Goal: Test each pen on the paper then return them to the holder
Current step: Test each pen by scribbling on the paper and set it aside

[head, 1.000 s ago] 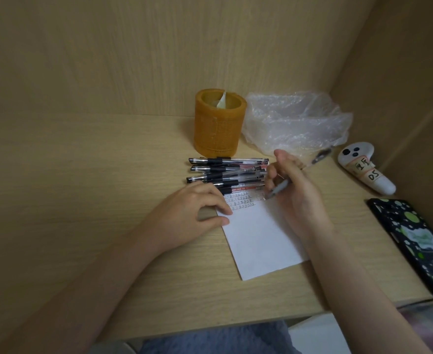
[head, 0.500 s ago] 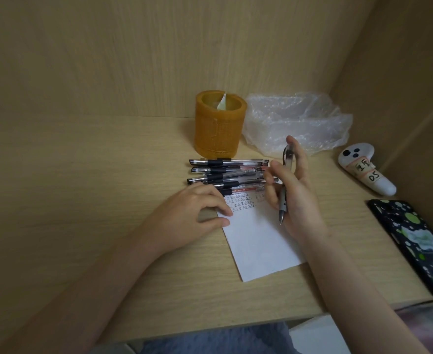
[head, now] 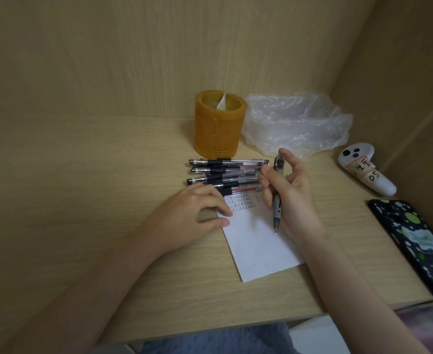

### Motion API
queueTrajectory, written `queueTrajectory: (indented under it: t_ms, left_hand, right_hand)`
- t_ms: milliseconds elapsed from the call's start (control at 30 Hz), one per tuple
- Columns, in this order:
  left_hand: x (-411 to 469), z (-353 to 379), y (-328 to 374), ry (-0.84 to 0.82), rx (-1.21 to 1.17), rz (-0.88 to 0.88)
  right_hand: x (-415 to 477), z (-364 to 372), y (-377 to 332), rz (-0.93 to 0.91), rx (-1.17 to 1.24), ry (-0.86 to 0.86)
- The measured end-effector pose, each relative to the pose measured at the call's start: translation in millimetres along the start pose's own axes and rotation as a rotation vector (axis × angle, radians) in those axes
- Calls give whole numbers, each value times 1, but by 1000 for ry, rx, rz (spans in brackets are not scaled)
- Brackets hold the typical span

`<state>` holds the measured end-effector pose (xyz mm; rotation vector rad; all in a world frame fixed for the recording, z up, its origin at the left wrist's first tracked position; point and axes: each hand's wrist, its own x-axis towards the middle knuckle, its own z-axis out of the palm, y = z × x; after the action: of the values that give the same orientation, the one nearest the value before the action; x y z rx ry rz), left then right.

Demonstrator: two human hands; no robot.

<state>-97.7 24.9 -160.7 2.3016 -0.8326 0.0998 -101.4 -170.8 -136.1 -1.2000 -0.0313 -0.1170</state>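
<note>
- One sheet of paper (head: 259, 246) lies on the tabletop (head: 108, 200), close to the near edge. The left hand (head: 192, 213) presses its left edge with bent fingers (head: 211, 194). If that hand lifts, the sheet may slide while a pen writes.
- The right hand (head: 294, 198) pinches one gray click pen (head: 277, 200) in its fingers, with the tip down over the paper. The hold looks loose, so the pen may slip and drop, or leave a stray mark.
- Just behind, about five capped pens (head: 225, 176) lie side by side, touching. They overlap, so the count is not sure. A bump from a hand may roll them away.
- Farther back stands one orange holder (head: 219, 123) with no pens in it. A hard push may tip it.
- One crumpled plastic bag (head: 297, 123) sits beside the holder.
</note>
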Motion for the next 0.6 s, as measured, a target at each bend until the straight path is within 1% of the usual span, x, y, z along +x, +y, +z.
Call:
queueTrajectory:
  t_ms: [100,267,367,400,467,533,600]
  left_hand:
    - [0,0,0,4,13,1]
    - [-1,0,0,6,16,4]
    - [0,1,-1,12,6,3]
    - [1,1,0,23,2,0]
    - [1,0,1,67,-14,-4]
    - [1,-3,4,152,-28,-6]
    - [2,-6,5,277,-3,-31]
  right_hand:
    - [0,1,0,2,7,-1]
    - [0,-1,0,-69,-109,7]
    - [5,-4,-2,-59,-142,4]
    - [5,-5,-5,-53,-153,-21]
    - [6,-5,-12,-42,-212,-104]
    - [5,0,-21,-31,-300,-169]
    - [8,6,-29,-84,-486,-196]
